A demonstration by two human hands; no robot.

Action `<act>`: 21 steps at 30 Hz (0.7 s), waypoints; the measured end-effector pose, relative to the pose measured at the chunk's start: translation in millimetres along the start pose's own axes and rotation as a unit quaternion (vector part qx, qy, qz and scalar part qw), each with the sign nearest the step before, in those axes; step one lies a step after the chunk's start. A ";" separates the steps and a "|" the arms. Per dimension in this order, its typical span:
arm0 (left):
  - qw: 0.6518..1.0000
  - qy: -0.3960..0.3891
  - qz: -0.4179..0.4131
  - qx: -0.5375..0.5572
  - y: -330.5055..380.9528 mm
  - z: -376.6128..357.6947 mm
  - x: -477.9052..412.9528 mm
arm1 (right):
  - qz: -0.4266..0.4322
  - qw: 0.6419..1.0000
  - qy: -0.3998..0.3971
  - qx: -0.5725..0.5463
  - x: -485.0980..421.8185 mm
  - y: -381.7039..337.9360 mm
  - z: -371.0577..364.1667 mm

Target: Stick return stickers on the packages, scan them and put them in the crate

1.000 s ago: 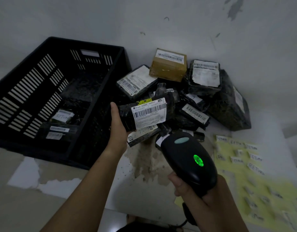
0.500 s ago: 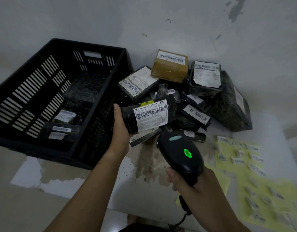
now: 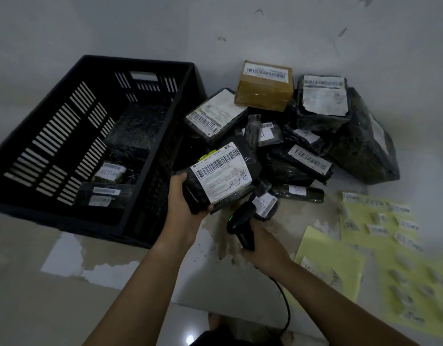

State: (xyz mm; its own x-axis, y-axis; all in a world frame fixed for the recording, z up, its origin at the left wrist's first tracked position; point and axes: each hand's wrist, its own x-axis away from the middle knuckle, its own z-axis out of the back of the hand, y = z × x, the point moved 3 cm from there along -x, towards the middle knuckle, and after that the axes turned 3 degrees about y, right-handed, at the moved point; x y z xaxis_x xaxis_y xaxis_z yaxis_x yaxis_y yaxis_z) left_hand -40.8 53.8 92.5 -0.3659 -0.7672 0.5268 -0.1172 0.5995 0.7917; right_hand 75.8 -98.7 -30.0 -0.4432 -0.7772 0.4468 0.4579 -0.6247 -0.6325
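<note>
Where motion-blurred, return stickers (image 3: 379, 230) illegible

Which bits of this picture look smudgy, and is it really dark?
Head view: dim light, so the black crate sinks into shadow; at right the yellow sticker sheets are blurred, while the label on the package in the left hand is sharp.

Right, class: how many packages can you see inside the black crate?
3: a big black package at the back, a RETURN-labelled package in the middle, and a flat package nearest the front. Others may lie hidden beneath.
</note>
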 end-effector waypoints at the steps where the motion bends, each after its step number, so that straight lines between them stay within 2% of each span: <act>1: 1.000 -0.005 0.002 -0.004 -1.7 2.7 1.1 | 0.001 1.000 0.005 0.000 -6.3 1.6 -5.6; 12: 0.988 -0.051 0.025 -0.147 -28.0 8.3 17.6 | -0.028 0.998 0.052 0.032 -33.8 20.2 -31.3; 21: 0.990 -0.058 0.063 -0.112 -61.3 -5.2 25.8 | 0.018 0.994 0.102 -0.020 14.8 40.8 -11.6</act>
State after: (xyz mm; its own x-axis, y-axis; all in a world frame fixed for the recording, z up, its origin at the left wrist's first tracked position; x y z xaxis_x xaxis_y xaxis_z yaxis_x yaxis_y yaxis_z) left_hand -38.2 -3.9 59.2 -0.4698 -0.6502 0.5971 0.1392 0.6134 0.7774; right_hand 79.0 -134.8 -56.6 -0.5761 -0.7653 0.2872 0.4475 -0.5893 -0.6726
